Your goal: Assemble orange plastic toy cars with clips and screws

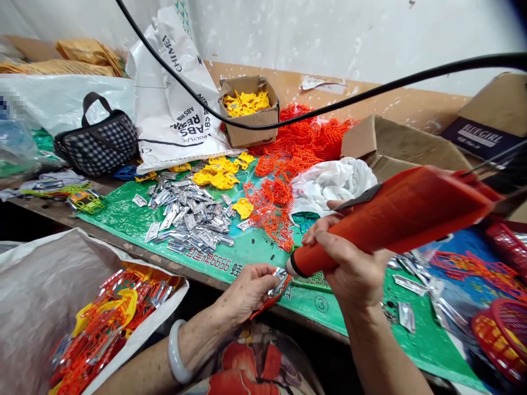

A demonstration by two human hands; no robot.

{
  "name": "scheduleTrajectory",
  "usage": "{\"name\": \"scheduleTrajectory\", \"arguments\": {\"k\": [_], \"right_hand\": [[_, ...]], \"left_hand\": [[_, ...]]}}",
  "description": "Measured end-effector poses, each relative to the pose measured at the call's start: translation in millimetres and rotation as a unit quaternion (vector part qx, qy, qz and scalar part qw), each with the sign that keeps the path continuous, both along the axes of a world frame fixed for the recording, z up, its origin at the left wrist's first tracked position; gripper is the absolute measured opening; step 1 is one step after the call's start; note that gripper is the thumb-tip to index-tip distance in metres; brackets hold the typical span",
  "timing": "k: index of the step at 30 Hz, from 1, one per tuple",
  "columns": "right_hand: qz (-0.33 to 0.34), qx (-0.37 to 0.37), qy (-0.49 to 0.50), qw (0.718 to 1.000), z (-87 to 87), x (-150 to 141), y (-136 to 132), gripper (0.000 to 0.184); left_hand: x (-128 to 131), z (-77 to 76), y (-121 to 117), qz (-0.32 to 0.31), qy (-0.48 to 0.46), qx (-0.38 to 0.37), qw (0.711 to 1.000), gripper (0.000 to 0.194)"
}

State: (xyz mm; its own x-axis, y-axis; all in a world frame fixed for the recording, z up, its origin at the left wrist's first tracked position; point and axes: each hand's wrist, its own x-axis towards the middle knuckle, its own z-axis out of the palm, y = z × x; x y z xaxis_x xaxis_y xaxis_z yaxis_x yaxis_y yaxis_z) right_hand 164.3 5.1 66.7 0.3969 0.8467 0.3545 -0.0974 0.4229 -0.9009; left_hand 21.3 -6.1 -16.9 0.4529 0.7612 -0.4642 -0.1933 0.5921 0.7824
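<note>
My right hand [354, 269] is wrapped round a red power screwdriver [395, 219], its black-and-grey nose pointing down and left. That nose meets a small silver plastic part with a red frame [281, 283], pinched in the fingers of my left hand [255, 288] at the table's front edge. The screwdriver's bit and any screw are hidden. Beyond my left hand lies a heap of shiny silver parts [197, 214], with yellow plastic parts [218, 173] behind it. A pile of orange lattice frames [274, 206] spreads to its right.
A black cable [304, 116] arcs across the view. At lower left, a white sack [37, 296] holds orange, yellow and silver pieces. Cardboard boxes [251, 131], a checked bag [99, 142] and white cloth [333, 184] stand behind. A red basket [502, 334] sits at right.
</note>
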Motion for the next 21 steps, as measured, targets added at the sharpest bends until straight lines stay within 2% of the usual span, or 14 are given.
{"name": "scheduleTrajectory", "arguments": {"k": [6, 12, 21], "right_hand": [[0.009, 0.009, 0.001, 1.000, -1.5, -1, -2, 0.021], [0.036, 0.011, -0.027, 0.999, -7.8, -3, -9, 0.019], [0.032, 0.002, -0.035, 0.999, -17.2, -5, -14, 0.016]], "left_hand": [[2, 1.8, -1, 0.013, -0.003, 0.007, 1.000, 0.021], [7, -6.3, -3, 0.036, 0.011, 0.022, 0.999, 0.022], [10, -6.8, -8, 0.075, -0.016, -0.019, 0.997, 0.026]]}}
